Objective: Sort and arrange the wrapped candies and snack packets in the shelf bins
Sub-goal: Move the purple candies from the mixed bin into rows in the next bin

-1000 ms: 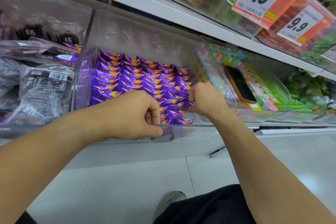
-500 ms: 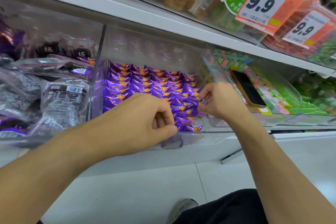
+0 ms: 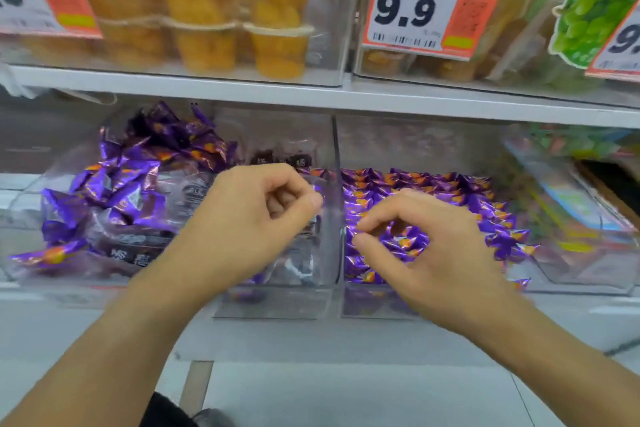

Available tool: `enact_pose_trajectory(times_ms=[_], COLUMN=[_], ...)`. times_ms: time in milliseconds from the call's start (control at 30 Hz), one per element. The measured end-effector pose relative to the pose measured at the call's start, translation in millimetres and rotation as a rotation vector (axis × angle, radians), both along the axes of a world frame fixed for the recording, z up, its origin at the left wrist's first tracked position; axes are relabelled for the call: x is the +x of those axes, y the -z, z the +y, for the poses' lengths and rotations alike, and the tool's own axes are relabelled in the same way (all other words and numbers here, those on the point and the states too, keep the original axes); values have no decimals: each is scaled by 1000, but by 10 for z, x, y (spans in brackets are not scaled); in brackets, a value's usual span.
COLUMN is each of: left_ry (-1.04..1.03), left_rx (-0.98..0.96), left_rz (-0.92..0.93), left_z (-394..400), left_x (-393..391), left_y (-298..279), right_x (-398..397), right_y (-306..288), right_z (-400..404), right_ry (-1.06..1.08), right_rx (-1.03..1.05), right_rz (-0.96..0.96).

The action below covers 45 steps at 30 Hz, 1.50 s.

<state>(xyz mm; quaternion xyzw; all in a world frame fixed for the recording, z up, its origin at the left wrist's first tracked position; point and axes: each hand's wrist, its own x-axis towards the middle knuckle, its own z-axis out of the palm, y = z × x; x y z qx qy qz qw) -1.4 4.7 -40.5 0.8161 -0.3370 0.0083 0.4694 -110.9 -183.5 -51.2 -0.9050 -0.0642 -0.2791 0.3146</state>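
Neat rows of purple wrapped candies (image 3: 433,187) fill a clear bin (image 3: 377,305) on the lower shelf. The bin to its left (image 3: 273,302) holds dark snack packets (image 3: 138,239) with loose purple candies (image 3: 114,180) piled on them. My left hand (image 3: 256,222) hovers in front of the left bin near the wall between the two bins, fingers curled, thumb against forefinger, with nothing visible in it. Over the front of the candy rows my right hand (image 3: 429,246) hangs with its fingers loosely bent, thumb and forefinger slightly apart, holding nothing that I can see.
A third clear bin (image 3: 588,274) at the right holds colourful packets and a dark flat object (image 3: 609,184). On the upper shelf (image 3: 346,97) stand bins of orange fruit cups (image 3: 207,10) with orange 9.9 price tags (image 3: 433,3). Pale floor lies below.
The view has swung up and to the left. Both hands have drawn back from the candy rows; the left hand now sits before the left bin, and the right hand's fingers have loosened.
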Motion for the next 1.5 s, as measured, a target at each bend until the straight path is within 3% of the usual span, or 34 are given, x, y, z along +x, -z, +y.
enact_pose_trajectory(times_ms=[100,200,300,367,467,567,700,800,900,967,1033,1133,1333,1500], left_ry=[-176,-271,-189,-157,-152,-162,-159,-208,-366,-521,-614,-645,-767,-710], left_rx=[109,271,514,606,606,590,552,384,255,262,400,503,200,108], left_rz=[-38,-52,-108,-110,-102,-116,-94,-74,-178,-240,-195,-73,29,78], left_z=[418,719,762,741,752,751,754,834,965,1095,1232,1355,1425,1567], left_x=[292,516,569,578,608,620,618,598,638,730,801,814,693,599], left_y=[51,190,281,295,308,356,331,252,161,146,173,217,125,98], right_x=[301,764,1306,1571,1797,1850,1681,1388,1210,1208,1229,1214,1050,887], right_y=[-69,-177,-279,-320,-283,-221,-248,-267,-207,-156,-127,-119,-114,-116], right_z=[216,333,278,220,215,216,133,268,528,710,866,1039,1030,842], right_ry=[-95,-113,-52,-21,-22,-34,-27,-85,-185,-245,-271,-320,-343,-331], right_rx=[-53,-310,-717,-841,-928,-951,-779,-431,-160,41,188,209,187,277], right_rz=[26,137,423,619,744,732,553,404,348,353,356,365,408,397])
